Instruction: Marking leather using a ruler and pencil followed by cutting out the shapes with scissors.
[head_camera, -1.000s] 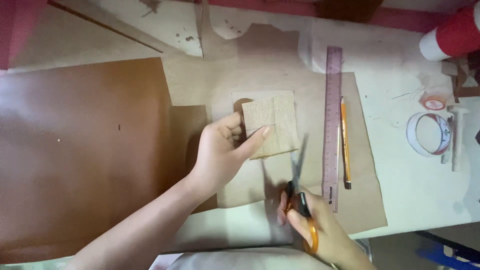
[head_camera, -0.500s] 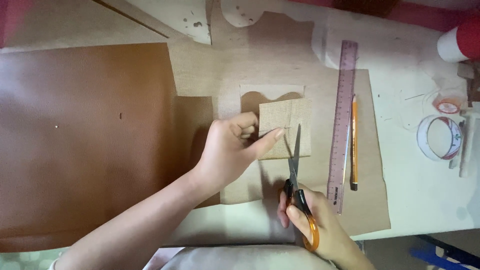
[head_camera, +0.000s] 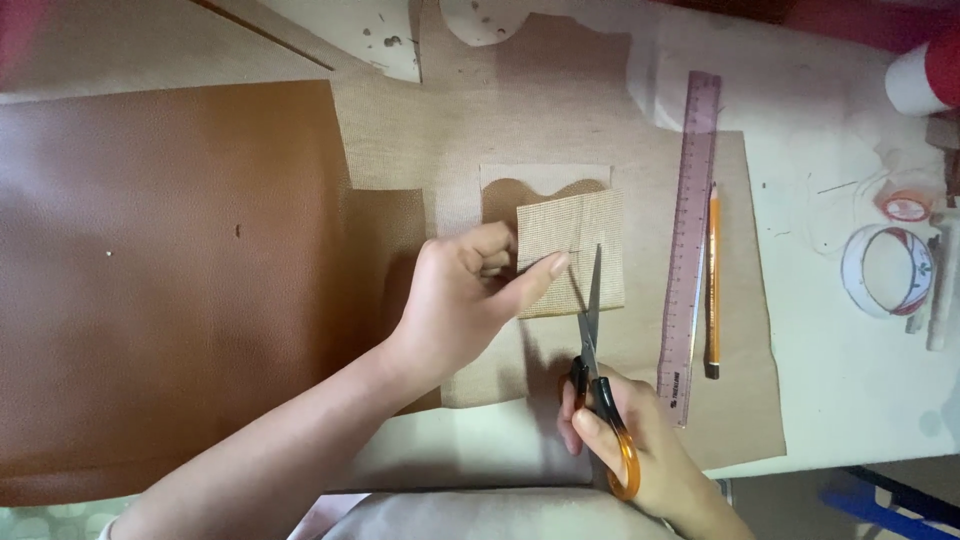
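L hand (head_camera: 455, 300) pinched tan woven fabric square (head_camera: 572, 255) | your R hand (head_camera: 630, 440) gripped orange-handled scissors (head_camera: 597, 370), blades on square's lower edge | ruler (head_camera: 690, 240) & pencil (head_camera: 713, 275) just beside.

A tan square fabric patch with a fine woven grid (head_camera: 572, 252) meets orange-and-black-handled steel scissors (head_camera: 596, 385), beside a translucent purple plastic ruler (head_camera: 690, 240), an orange pencil (head_camera: 713, 280), a reddish-brown leather sheet (head_camera: 170, 270) and a white tape roll with red marks (head_camera: 887, 270).

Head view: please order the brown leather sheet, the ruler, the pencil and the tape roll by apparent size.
1. Brown leather sheet
2. Ruler
3. Pencil
4. Tape roll, shorter than the pencil but wider.
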